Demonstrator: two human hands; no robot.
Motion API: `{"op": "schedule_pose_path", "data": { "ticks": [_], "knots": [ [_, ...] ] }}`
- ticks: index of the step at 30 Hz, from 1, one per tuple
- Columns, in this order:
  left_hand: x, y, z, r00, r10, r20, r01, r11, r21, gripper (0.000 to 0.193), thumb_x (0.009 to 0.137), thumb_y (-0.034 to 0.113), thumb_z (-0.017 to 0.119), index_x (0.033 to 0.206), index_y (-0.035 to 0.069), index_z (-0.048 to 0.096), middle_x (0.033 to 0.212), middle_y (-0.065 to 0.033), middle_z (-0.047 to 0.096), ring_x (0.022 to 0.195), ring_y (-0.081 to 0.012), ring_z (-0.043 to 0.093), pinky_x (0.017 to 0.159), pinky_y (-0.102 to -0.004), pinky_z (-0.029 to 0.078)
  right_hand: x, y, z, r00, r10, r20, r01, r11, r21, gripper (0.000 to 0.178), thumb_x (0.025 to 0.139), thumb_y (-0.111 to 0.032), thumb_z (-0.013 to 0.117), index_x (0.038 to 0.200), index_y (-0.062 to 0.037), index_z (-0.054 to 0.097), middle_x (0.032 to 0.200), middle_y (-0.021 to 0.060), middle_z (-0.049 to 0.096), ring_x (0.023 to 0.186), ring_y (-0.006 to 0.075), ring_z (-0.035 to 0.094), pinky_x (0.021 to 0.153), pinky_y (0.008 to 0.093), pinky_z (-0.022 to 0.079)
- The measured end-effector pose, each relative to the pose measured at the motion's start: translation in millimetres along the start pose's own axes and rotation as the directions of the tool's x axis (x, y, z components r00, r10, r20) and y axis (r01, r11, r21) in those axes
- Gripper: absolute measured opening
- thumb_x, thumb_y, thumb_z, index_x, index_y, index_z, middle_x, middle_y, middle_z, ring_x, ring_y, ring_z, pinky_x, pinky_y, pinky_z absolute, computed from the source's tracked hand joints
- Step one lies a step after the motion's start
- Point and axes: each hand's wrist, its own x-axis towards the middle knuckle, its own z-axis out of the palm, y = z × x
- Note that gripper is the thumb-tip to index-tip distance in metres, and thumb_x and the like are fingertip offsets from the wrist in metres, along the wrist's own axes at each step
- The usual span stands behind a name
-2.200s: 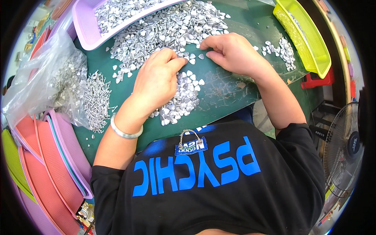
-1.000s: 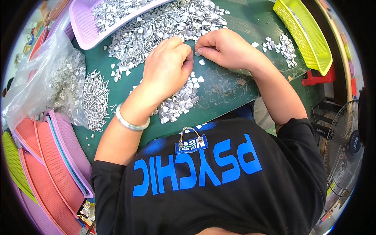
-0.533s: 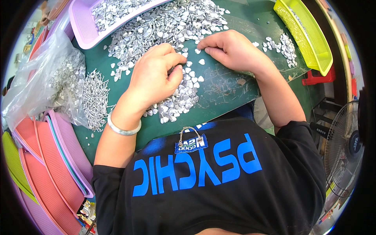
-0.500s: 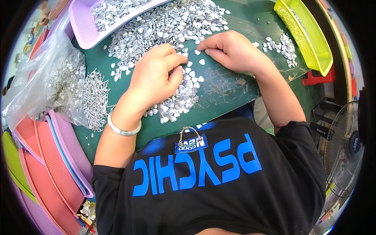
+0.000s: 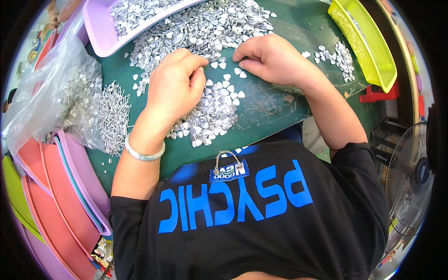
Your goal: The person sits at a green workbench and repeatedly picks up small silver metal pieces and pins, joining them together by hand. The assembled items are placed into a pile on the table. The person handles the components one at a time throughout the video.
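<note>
Nearest to us is our black shirt point(image 5: 242, 219) with blue lettering, and just beyond it the edge of the green mat point(image 5: 266, 112) where we work. Our left hand point(image 5: 175, 88), a silver bangle point(image 5: 143, 151) on its wrist, lies palm down on the mat with its fingers curled loosely together, resting on the near heap of small silver heart-shaped pieces point(image 5: 210, 114). Whether a piece is pinched under those fingers we cannot tell.

Half a second ago this hand lay a little lower over the heap; now its fingertips have crept forward to the few loose hearts between our two hands. Our right hand point(image 5: 273, 58) has hardly moved: its fingers are bent and closed down on the mat, the fingertips touching a couple of those loose hearts point(image 5: 235, 73). We judge that the hands are drawing single pieces out of the far pile and passing them to the near heap, one small pull at a time.

Beyond the hands spreads the big pile of hearts point(image 5: 205, 28), reaching up to a lilac tray point(image 5: 95, 28) that holds more. To the left lie a bundle of thin metal pins point(image 5: 112, 116) and a clear plastic bag point(image 5: 51, 93), with stacked pink and lilac trays point(image 5: 60, 196) beside us. To the far right sits a small separate cluster of hearts point(image 5: 338, 53) near a yellow-green basket point(image 5: 368, 42).
</note>
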Motion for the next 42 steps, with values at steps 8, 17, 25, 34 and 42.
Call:
{"op": "schedule_pose_path", "data": {
  "ticks": [8, 17, 25, 34, 42],
  "knots": [
    [-0.5, -4.5, 3.0, 0.998, 0.052, 0.038, -0.052, 0.999, -0.005, 0.015, 0.077, 0.006, 0.060, 0.087, 0.007, 0.070, 0.077, -0.0083, 0.058, 0.078, -0.0282, 0.059, 0.068, -0.0388, 0.049, 14.2, -20.7, 9.7, 0.999, -0.040, 0.032, 0.044, 0.991, -0.125, 0.013, 0.077, -0.017, 0.062, 0.086, -0.0093, 0.067, 0.083, 0.0106, 0.067, 0.079, 0.0306, 0.064, 0.070, 0.0410, 0.050],
    [-1.2, -3.0, 4.0, 0.993, 0.086, 0.078, -0.089, 0.995, 0.038, 0.015, 0.076, 0.006, 0.060, 0.087, 0.009, 0.070, 0.077, -0.0062, 0.057, 0.079, -0.0265, 0.059, 0.068, -0.0387, 0.049, 11.9, -11.3, 4.9, 0.995, -0.018, 0.095, 0.023, 0.998, -0.052, 0.014, 0.080, -0.019, 0.057, 0.082, -0.0081, 0.067, 0.076, 0.0111, 0.065, 0.075, 0.0321, 0.063, 0.067, 0.0416, 0.050],
    [-0.5, 0.8, 1.2, 0.991, 0.102, 0.090, -0.100, 0.995, -0.027, 0.013, 0.076, 0.007, 0.060, 0.085, 0.009, 0.069, 0.077, -0.0062, 0.057, 0.077, -0.0267, 0.059, 0.068, -0.0387, 0.049, 14.9, -12.9, 12.3, 0.997, 0.020, -0.079, -0.023, 0.999, -0.041, 0.012, 0.079, -0.016, 0.061, 0.086, -0.0100, 0.068, 0.077, 0.0109, 0.066, 0.074, 0.0313, 0.064, 0.068, 0.0406, 0.050],
    [4.4, -0.8, 9.3, 0.996, 0.074, -0.041, -0.071, 0.994, 0.078, 0.010, 0.076, 0.011, 0.066, 0.085, 0.010, 0.068, 0.077, -0.0059, 0.056, 0.078, -0.0270, 0.059, 0.066, -0.0392, 0.048, 15.5, -9.6, 3.6, 0.999, 0.015, 0.053, -0.015, 1.000, -0.003, 0.014, 0.078, -0.016, 0.061, 0.089, -0.0125, 0.068, 0.077, 0.0103, 0.067, 0.074, 0.0308, 0.064, 0.068, 0.0405, 0.051],
    [2.5, -2.6, 4.8, 0.998, 0.063, 0.023, -0.063, 0.998, 0.011, 0.006, 0.073, 0.009, 0.066, 0.079, 0.008, 0.067, 0.076, -0.0060, 0.057, 0.075, -0.0257, 0.059, 0.065, -0.0369, 0.048, 17.5, -11.4, 15.2, 0.999, -0.026, -0.046, 0.021, 0.995, -0.102, 0.016, 0.078, -0.018, 0.063, 0.093, -0.0139, 0.069, 0.079, 0.0095, 0.067, 0.076, 0.0307, 0.064, 0.069, 0.0406, 0.051]
  ]
}}
